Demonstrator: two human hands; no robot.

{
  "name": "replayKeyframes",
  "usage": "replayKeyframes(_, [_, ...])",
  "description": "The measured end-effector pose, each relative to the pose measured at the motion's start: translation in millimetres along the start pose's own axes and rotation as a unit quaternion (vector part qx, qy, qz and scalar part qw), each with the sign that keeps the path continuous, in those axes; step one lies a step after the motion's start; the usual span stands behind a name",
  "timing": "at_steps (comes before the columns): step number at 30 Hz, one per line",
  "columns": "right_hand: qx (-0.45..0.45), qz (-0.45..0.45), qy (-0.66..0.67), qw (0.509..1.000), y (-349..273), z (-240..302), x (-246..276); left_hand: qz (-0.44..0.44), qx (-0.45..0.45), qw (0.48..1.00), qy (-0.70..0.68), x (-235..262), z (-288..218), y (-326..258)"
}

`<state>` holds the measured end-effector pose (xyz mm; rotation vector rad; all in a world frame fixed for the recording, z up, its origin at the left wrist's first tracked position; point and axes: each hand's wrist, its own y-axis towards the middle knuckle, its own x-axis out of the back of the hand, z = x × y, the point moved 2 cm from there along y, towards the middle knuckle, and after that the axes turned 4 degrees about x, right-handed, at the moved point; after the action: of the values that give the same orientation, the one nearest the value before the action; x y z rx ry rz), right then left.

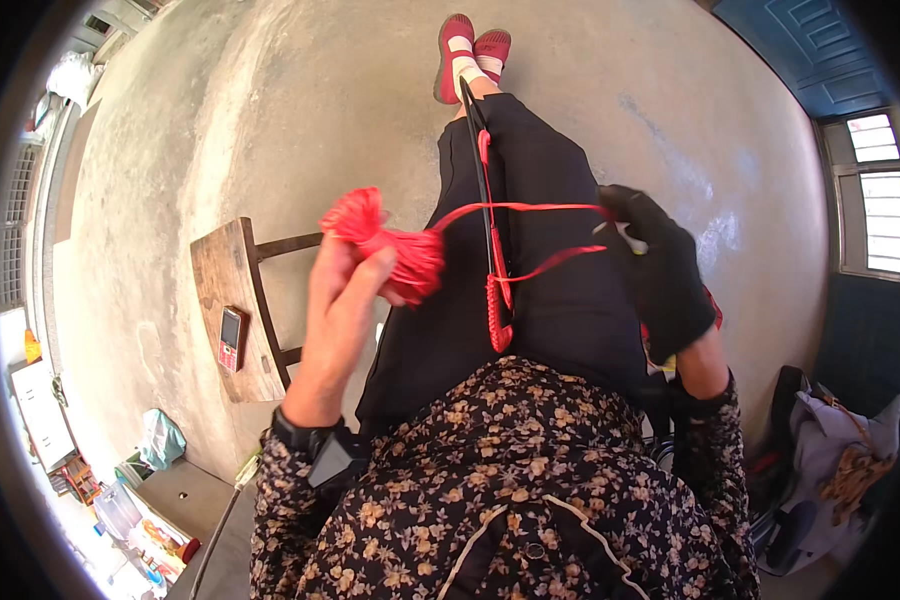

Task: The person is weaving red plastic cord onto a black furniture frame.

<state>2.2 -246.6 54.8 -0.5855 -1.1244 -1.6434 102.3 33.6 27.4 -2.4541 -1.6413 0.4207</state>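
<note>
Two hands work over the lap, well apart. The bare left hand (336, 308) has its fingers closed around a puffy bundle of shiny red cord (385, 245), which is in the air over the person's left leg. The right hand (665, 280) wears a black glove. Its fingers are bent and pinch a thin red strand (540, 207) that runs across from the bundle. The glove hides most of the pinch. A second red strand (560, 262) reaches up close to those fingers, but I cannot tell if they hold it.

Between the hands, a long, thin black frame (478, 160) runs from the feet down the lap. It stands in the way, and the strands cross it. Red cord is wound in a tight, bumpy row (493, 308) at its near end.

Under all this are legs in black trousers (560, 225), stretched out, with dark red shoes (452, 75) on the gray floor (330, 110). To the left, a small red phone (231, 338) lies on a brown wooden worktop (215, 262). To the right, a gray cloth bag (820, 440) sits near a blue door (875, 340). Something red peeks out behind the glove, mostly hidden.
</note>
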Motion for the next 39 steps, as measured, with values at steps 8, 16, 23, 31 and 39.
replayKeyframes(8, [-0.039, 0.184, 0.196, 0.962, -3, 20, -59, 0.090, -0.198, 0.740, 0.637, -36, -4, 3])
replayKeyframes(16, [-0.045, 0.217, 0.141, 0.965, -9, 16, -53, 0.158, -0.023, 0.924, 0.348, -51, 17, 28])
replayKeyframes(23, [-0.160, -0.010, 0.420, 0.893, -14, 6, -27, 0.193, 0.080, 0.978, -0.017, -38, -6, 15])
replayKeyframes(31, [-0.020, 0.041, 0.897, 0.441, -23, 25, 28, 0.290, 0.216, 0.832, -0.422, -82, -15, 2])
replayKeyframes(39, [-0.121, 0.174, 0.472, 0.856, -36, 27, -24, 0.102, 0.242, 0.916, -0.304, 27, 6, -30])
